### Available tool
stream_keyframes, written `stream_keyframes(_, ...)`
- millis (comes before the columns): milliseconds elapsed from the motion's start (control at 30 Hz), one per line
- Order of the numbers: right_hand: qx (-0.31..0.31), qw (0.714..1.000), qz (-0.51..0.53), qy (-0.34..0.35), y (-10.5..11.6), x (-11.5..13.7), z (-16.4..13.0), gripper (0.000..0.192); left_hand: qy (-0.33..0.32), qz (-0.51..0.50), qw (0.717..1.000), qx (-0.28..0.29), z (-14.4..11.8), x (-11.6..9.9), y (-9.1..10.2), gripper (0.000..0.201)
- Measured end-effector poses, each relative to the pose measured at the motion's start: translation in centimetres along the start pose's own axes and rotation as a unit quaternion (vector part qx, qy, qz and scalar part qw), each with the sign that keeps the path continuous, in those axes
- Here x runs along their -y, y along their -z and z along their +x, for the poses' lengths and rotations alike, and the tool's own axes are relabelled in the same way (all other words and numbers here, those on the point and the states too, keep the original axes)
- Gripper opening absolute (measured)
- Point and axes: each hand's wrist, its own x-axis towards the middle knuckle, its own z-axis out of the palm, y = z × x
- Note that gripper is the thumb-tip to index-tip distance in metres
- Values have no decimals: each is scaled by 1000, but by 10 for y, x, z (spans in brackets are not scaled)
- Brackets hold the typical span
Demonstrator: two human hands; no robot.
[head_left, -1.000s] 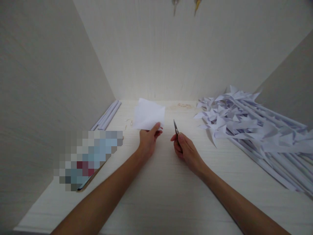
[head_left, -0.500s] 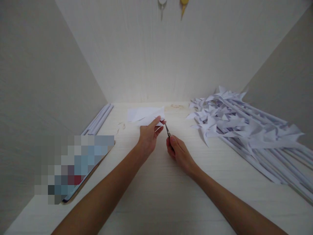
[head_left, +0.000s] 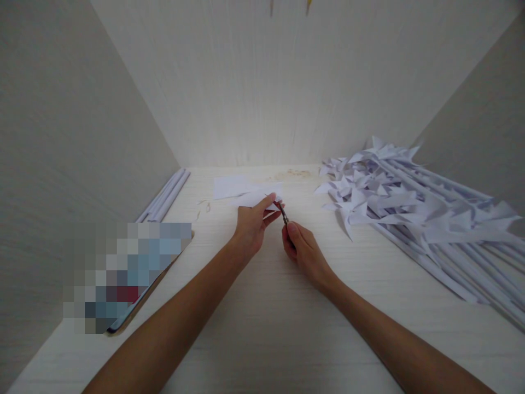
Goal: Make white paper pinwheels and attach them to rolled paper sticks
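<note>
Metal tool [head_left: 284, 215] was gripped by the right hand [head_left: 302, 247] and brought up to the white paper [head_left: 253, 198]; paper was pinched by fingers of the left hand [head_left: 251, 223], over the tabletop [head_left: 246, 339]; its edge was thus put within tool reach (contact unclear).

Pixelation's hiding that flat thing [head_left: 141, 298] lower left, right hand [head_left: 301, 246]'s partly covering the tool [head_left: 284, 213], top edge's cropping two pointy bits [head_left: 309, 6].
</note>
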Motion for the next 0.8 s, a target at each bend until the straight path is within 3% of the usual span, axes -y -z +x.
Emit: stream_keyframes(800, -26, 999, -40, 5, 0, -5, 1, 40, -44, 30, 999, 4, 4, 5, 4, 8)
